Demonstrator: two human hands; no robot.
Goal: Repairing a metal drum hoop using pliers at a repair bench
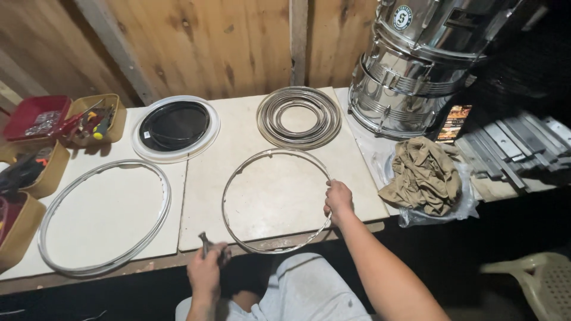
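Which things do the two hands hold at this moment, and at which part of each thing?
The right hand grips the metal hoop at its right rim. The left hand holds a small dark tool by its lower end; what kind of tool cannot be told.

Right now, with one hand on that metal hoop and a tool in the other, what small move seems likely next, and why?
Probably bringing the tool up to the metal hoop: the right hand grips its right rim, and the left hand holds the tool just off its near-left edge.

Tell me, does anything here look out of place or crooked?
The metal hoop under the right hand overhangs the table edge slightly. The large hoop at left does too. Nothing looks spilled or broken.
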